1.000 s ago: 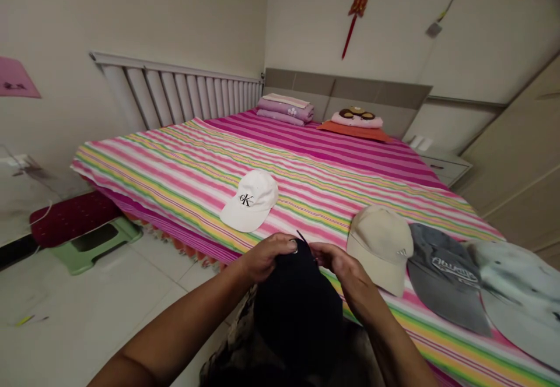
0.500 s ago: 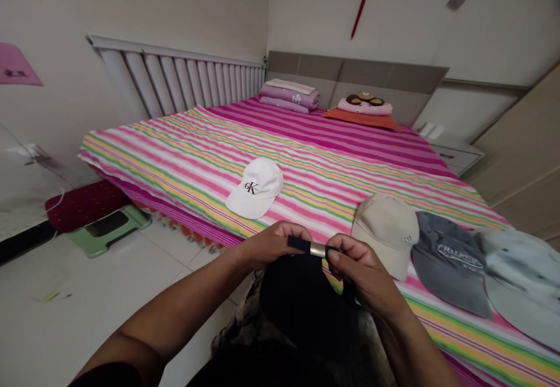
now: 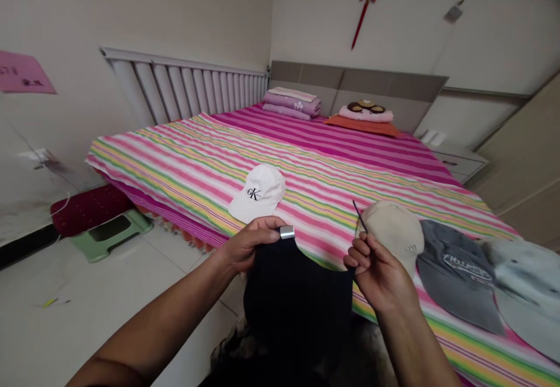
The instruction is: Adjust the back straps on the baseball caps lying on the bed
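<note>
Black cap (image 3: 297, 299): near, between the hands, by the bed (image 3: 184, 168) | left hand (image 3: 251, 244): fingers pinch it beside the buckle (image 3: 287, 232) | right hand (image 3: 378, 267): fingers pinch the strap (image 3: 359, 215) | likely light, soft, bendy; best held at both back ends

The black cap (image 3: 301, 294) — lower edge lost against dark clothing (image 3: 249, 372).

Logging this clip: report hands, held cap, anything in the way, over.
Left fingers grip black cap beside silver buckle. Right fingers pinch its strap, apart from buckle. White CK cap, beige cap beyond, seemingly not obstructing.
</note>
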A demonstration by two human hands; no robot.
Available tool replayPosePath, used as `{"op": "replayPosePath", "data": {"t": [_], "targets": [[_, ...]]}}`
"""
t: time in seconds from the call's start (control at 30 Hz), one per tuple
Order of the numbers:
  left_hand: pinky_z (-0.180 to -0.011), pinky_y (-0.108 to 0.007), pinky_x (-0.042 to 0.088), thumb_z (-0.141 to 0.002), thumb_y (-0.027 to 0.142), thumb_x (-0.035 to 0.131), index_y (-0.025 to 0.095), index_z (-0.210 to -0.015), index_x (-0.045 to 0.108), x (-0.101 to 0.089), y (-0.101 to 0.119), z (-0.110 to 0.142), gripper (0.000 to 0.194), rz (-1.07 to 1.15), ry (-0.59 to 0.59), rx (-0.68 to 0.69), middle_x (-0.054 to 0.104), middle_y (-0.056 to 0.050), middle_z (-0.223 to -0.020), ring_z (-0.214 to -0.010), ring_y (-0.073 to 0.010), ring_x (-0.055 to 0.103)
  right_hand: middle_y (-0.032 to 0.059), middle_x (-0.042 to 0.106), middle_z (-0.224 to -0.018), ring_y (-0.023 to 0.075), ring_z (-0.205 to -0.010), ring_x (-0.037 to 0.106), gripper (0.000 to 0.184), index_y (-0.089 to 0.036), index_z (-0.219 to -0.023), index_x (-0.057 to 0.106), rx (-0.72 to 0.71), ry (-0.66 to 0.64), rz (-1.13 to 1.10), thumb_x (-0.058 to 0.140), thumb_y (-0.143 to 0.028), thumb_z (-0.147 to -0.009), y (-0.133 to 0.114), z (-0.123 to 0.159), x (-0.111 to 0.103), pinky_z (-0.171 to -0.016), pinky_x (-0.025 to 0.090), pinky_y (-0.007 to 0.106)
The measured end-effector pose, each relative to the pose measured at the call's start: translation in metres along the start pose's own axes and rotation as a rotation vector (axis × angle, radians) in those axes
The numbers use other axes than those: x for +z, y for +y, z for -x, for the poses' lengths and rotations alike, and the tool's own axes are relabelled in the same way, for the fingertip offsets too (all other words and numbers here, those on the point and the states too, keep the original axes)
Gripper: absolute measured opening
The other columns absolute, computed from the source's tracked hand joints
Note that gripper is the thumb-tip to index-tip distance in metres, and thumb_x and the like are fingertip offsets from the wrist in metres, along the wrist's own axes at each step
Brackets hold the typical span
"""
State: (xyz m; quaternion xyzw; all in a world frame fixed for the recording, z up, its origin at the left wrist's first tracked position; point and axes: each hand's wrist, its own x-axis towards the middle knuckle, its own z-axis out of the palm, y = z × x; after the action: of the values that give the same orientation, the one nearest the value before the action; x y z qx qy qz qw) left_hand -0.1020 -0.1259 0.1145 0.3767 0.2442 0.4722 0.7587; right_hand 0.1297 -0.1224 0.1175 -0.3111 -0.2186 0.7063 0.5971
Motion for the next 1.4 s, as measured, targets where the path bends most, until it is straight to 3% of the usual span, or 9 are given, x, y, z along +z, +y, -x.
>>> {"op": "replayPosePath", "data": {"t": [0.23, 0.33, 0.5, 0.67, 0.83, 0.97, 1.1, 1.23, 1.4], "targets": [[-0.057, -0.018, 0.05, -0.06, 0.013, 0.071, 0.008, -0.08, 0.066, -0.024, 0.027, 0.017, 0.021, -0.029, 0.069, 0.034, 0.069, -0.005, -0.069, -0.057, -0.0112, 0.064, -0.0037, 0.06, -0.059, 0.0109, -0.059, 0.058, 0.031, -0.017, -0.069, 0.056, -0.052, 0.01, 0.135, 0.08, -0.027, -0.052, -0.003, -0.014, 0.008, -0.059, 0.05, 0.023], [-0.057, -0.019, 0.051, -0.061, 0.01, 0.069, 0.008, -0.081, 0.066, -0.039, 0.056, 0.007, 0.02, -0.079, 0.147, 0.098, 0.068, -0.006, -0.069, -0.057, -0.0119, 0.063, 0.001, 0.066, -0.066, 0.0119, -0.064, 0.06, 0.032, -0.016, -0.07, 0.058, -0.131, -0.018, 0.297, 0.08, -0.032, -0.053, -0.008, -0.032, 0.022, -0.053, 0.048, 0.018], [-0.059, -0.027, 0.052, -0.064, 0.013, 0.063, 0.007, -0.083, 0.065, -0.072, 0.123, -0.046, 0.02, -0.295, 0.23, 0.074, 0.067, -0.009, -0.071, -0.06, -0.0163, 0.063, -0.0039, 0.059, -0.055, 0.0065, -0.045, 0.05, 0.025, -0.016, -0.065, 0.053, -0.185, 0.013, 0.344, 0.073, -0.031, -0.065, -0.014, -0.093, 0.062, -0.038, 0.037, 0.014], [-0.08, -0.042, 0.049, -0.076, 0.032, 0.053, 0.009, -0.113, 0.053, -0.105, 0.161, -0.119, 0.044, -0.75, 0.578, 0.247, 0.061, -0.018, -0.109, -0.098, -0.028, 0.059, -0.002, 0.059, -0.07, 0.0078, -0.055, 0.055, 0.015, -0.013, -0.084, 0.056, -0.173, 0.093, 0.373, 0.052, -0.027, -0.086, -0.01, -0.172, 0.092, -0.049, 0.046, 0.021], [-0.103, -0.044, 0.027, -0.079, 0.04, 0.047, 0.012, -0.13, 0.036, -0.128, 0.125, -0.142, 0.059, -1.027, 0.702, 0.379, 0.034, -0.018, -0.139, -0.129, -0.0274, 0.031, 0.001, 0.062, -0.079, 0.0099, -0.063, 0.058, 0.013, -0.013, -0.087, 0.059, -0.026, 0.111, 0.473, 0.054, -0.024, -0.085, 0.023, -0.174, 0.054, -0.057, 0.05, 0.025], [-0.108, -0.043, 0.016, -0.062, 0.039, 0.067, 0.012, -0.123, 0.047, -0.142, 0.068, -0.12, 0.069, -1.318, 0.591, 0.405, 0.038, -0.016, -0.137, -0.131, -0.0304, 0.026, 0.0039, 0.066, -0.062, 0.0123, -0.053, 0.059, 0.015, -0.012, -0.069, 0.063, 0.117, 0.086, 0.473, 0.07, -0.025, -0.069, 0.051, -0.122, -0.012, -0.052, 0.048, 0.024], [-0.101, -0.054, 0.026, -0.076, 0.041, 0.053, 0.01, -0.133, 0.033, -0.159, 0.03, -0.099, 0.068, -1.934, 0.516, 0.307, 0.032, -0.022, -0.14, -0.13, -0.0337, 0.027, 0.0074, 0.068, -0.063, 0.0146, -0.054, 0.062, 0.025, -0.011, -0.07, 0.064, 0.165, 0.202, 0.397, 0.077, -0.029, -0.058, 0.047, -0.07, -0.077, -0.052, 0.05, 0.024], [-0.101, -0.051, 0.027, -0.078, 0.04, 0.05, 0.007, -0.133, 0.031, -0.151, 0.01, -0.086, 0.066, -1.872, 0.547, 0.535, 0.033, -0.023, -0.139, -0.13, -0.033, 0.027, 0.0043, 0.07, -0.069, 0.0151, -0.061, 0.066, 0.029, -0.015, -0.073, 0.063, 0.078, 0.388, 0.289, 0.079, -0.031, -0.055, 0.027, -0.025, -0.122, -0.057, 0.054, 0.025], [-0.107, -0.042, 0.024, -0.077, 0.03, 0.054, 0.019, -0.121, 0.051, -0.102, -0.046, -0.059, 0.045, -1.473, 0.306, 0.594, 0.051, -0.012, -0.127, -0.126, -0.0259, 0.036, 0.0019, 0.069, -0.065, 0.0181, -0.066, 0.068, 0.019, -0.017, -0.067, 0.06, -0.03, 0.581, -0.012, 0.077, -0.022, -0.06, 0.017, 0.004, -0.147, -0.063, 0.059, 0.031]]}}
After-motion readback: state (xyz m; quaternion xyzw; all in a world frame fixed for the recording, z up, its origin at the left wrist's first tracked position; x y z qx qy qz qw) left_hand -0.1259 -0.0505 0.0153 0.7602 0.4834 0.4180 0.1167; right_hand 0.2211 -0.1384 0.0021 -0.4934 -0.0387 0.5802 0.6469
